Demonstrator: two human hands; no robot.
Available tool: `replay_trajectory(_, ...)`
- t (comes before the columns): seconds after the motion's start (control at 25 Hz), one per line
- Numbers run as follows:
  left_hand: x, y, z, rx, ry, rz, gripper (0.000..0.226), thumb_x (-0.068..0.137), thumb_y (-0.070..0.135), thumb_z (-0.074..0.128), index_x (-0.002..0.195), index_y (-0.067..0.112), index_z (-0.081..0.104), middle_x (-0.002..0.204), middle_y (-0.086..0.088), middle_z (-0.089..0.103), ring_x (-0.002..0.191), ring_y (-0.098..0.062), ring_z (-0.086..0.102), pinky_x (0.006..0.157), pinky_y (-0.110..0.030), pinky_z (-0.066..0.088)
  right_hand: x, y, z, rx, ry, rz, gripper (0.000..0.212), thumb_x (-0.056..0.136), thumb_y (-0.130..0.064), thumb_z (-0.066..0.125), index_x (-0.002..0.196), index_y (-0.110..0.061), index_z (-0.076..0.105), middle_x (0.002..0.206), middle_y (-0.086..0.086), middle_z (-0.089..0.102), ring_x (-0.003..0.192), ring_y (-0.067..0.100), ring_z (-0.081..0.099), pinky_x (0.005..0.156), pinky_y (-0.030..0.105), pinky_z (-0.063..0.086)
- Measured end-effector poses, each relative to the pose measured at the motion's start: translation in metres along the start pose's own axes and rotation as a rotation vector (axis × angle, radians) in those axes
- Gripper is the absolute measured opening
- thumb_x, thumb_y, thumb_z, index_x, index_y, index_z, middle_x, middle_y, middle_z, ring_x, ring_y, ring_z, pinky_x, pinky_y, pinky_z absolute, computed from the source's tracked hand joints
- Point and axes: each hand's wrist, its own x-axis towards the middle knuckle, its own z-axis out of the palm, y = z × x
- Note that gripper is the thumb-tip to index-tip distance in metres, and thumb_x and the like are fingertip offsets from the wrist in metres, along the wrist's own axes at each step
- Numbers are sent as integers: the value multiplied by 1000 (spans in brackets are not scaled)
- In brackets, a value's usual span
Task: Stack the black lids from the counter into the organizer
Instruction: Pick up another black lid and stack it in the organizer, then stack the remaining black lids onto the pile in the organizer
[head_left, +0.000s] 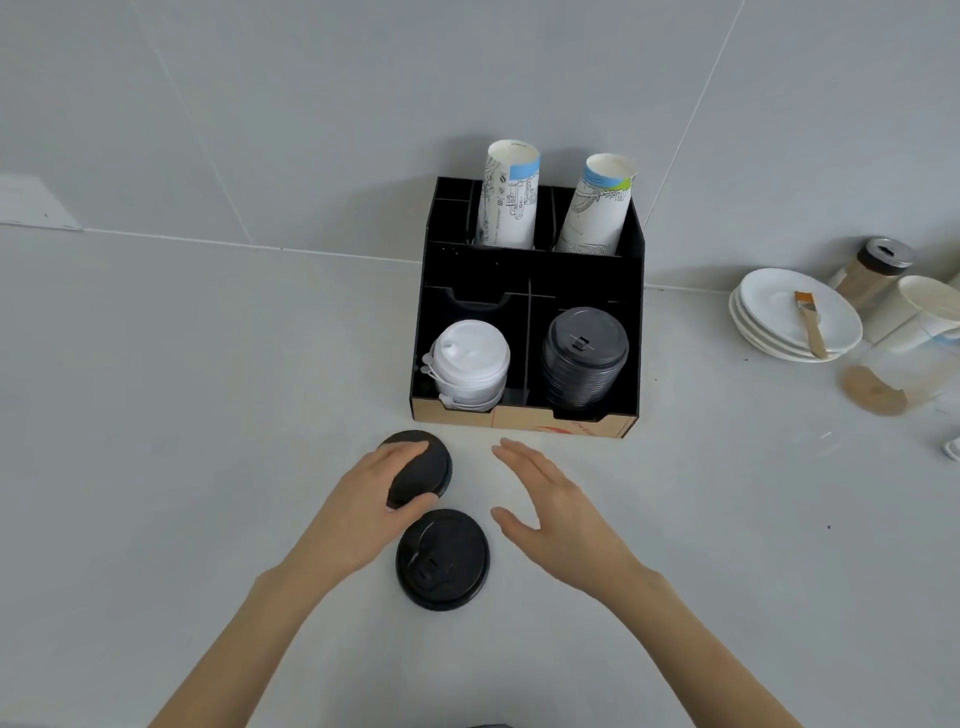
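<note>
My left hand (382, 491) grips a black lid (423, 467) between thumb and fingers, tilted just above the counter in front of the organizer. A second black lid (442, 558) lies flat on the counter right below it. My right hand (550, 506) hovers open beside both lids, holding nothing. The black organizer (527, 270) stands against the wall. Its front right compartment holds a stack of black lids (584, 356). A stack of white lids (470, 364) fills the front left compartment.
Two stacks of paper cups (509, 195) lean in the organizer's back compartments. At the right sit stacked white plates (779, 312) with a brush (810, 322) on top, a jar (872, 270), a white cup (924, 306) and a clear container (893, 379).
</note>
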Motion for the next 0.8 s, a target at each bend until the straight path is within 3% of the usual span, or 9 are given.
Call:
replay_trajectory(0.2,-28,-21,11,44,-80,-67,56,82,28,61,131,24,34,140,1,41,128,-14,37,105,-24,26,-18,1,33,11,-140,70,60,87,-29,51,138,-27,19,152,-8,18,139,9,17,113,25,19)
replay_trajectory(0.32,-40,-25,17,73,-191,-83,62,80,38,59,133,25,31,141,4,38,128,-15,35,107,-27,27,-22,1,44,14,-176,77,63,86,-28,54,138,-27,18,152,-7,18,138,11,21,111,23,20)
replay_trajectory(0.4,-44,-25,19,88,-243,-89,74,67,57,49,132,26,31,139,5,40,125,-14,39,106,-27,30,-22,2,49,14,-185,73,65,85,-26,54,138,-27,17,152,-6,18,137,11,23,111,23,21)
replay_trajectory(0.48,-45,-27,21,97,-265,-104,86,56,64,35,132,25,32,139,6,41,124,-14,39,106,-28,32,-22,3,52,10,-187,71,64,86,-24,53,138,-26,17,151,-6,19,136,11,23,111,23,22)
replay_trajectory(0.6,-47,-26,23,122,-259,-92,81,61,60,38,132,24,31,139,7,38,124,-13,37,106,-29,32,-23,3,54,13,-176,64,61,86,-22,52,138,-23,20,150,-6,23,135,11,27,110,22,23)
replay_trajectory(0.8,-47,-26,30,154,-234,-44,59,83,31,56,134,23,27,142,6,33,126,-14,35,106,-26,29,-23,5,55,23,-168,61,57,86,-21,52,136,-20,26,149,-6,27,133,11,32,110,24,27)
